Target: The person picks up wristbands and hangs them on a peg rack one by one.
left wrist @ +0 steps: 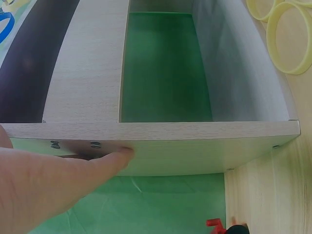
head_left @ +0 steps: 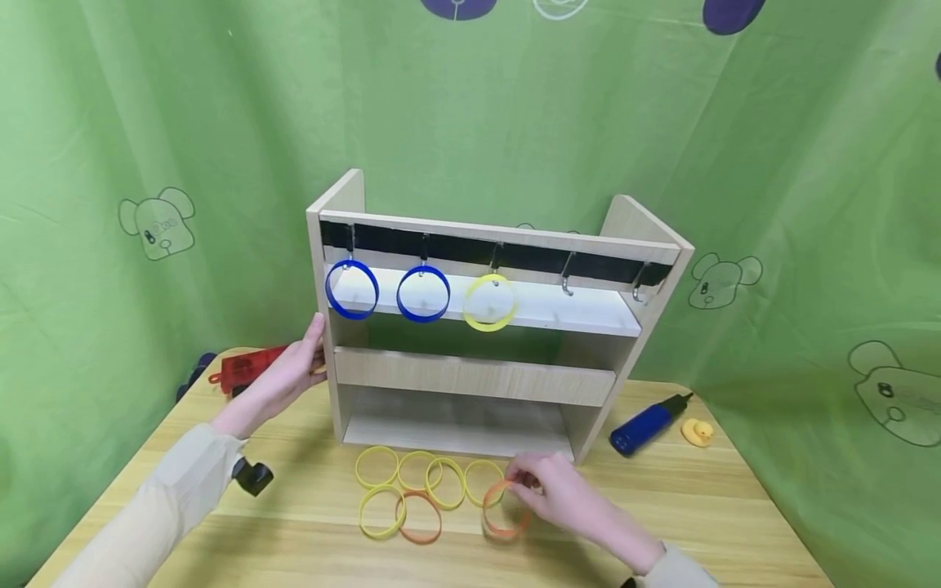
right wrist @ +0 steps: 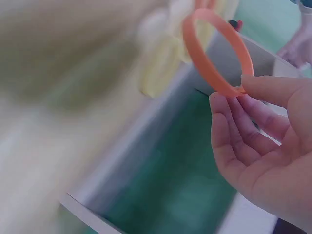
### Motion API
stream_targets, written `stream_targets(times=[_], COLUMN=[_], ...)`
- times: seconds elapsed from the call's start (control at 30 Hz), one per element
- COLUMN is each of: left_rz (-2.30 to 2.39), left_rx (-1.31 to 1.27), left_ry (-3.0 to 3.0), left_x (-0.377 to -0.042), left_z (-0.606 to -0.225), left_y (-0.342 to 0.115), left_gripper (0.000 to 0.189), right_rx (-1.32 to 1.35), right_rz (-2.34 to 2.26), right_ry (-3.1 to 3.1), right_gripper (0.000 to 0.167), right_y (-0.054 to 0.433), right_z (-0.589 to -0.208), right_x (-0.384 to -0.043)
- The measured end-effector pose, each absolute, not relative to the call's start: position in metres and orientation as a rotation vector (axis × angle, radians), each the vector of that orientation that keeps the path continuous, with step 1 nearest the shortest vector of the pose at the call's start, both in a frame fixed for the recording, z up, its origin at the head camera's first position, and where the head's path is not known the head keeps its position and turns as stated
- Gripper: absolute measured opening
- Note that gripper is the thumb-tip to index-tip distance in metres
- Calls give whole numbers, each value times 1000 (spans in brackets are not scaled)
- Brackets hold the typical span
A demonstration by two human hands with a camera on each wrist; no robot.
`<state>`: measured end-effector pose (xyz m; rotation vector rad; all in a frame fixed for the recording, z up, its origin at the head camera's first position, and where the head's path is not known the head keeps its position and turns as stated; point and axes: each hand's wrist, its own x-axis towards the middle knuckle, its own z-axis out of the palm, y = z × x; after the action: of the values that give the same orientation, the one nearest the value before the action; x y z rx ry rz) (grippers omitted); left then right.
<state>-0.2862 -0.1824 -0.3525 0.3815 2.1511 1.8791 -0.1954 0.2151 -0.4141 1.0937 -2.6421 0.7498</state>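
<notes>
In the head view my right hand [head_left: 555, 492] pinches an orange ring [head_left: 504, 532] by its edge, low in front of the wooden rack's base. The right wrist view shows that orange ring [right wrist: 195, 46] between thumb and fingertips. My left hand [head_left: 297, 363] rests against the outer left side of the wooden rack [head_left: 474, 377], its fingers on the side panel [left wrist: 180, 153]. Two blue rings [head_left: 328, 298] and a yellow ring [head_left: 470, 320] hang from hooks on the rack's black strip. On the table lie several yellow rings [head_left: 382, 535] and another orange ring [head_left: 421, 541].
Two bare hooks [head_left: 566, 282] stick out at the strip's right end. Right of the rack lie a blue tool with a black tip [head_left: 643, 429] and a yellow rubber duck [head_left: 697, 433]. A red object [head_left: 246, 369] lies behind my left hand. Green curtain [head_left: 470, 106] surrounds the table.
</notes>
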Motion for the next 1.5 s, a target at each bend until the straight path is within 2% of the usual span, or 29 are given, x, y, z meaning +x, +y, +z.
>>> stream_targets(times=[0.47,0.63,0.8,1.0,1.23,1.5], left_rz=[1878,1868,1867,1866,1859,1866], left_rx=[375,371,371,360,359,370], left_ry=[2155,2160,2167,2165,2171,2166], left_x=[-286,-286,-287,-288,-288,-287], left_z=[-353,-351,-351,-353,-354,-353], left_y=[-183,-182,-183,-183,-182,-182], left_gripper=[94,93,93,95,94,92], right_rx=[1038,952,858,771,740,739], right_rz=[545,463,429,407,379,351], right_ry=[-2343,-2275,-2189,-2162,-2225,-2181], right_gripper=[13,15,14,8,6,8], right_y=[232,236,237,236,236,237], right_z=[-297,-248,-216,-203,-207,-211], right_x=[-200,-200,-206,-218,-230,-226])
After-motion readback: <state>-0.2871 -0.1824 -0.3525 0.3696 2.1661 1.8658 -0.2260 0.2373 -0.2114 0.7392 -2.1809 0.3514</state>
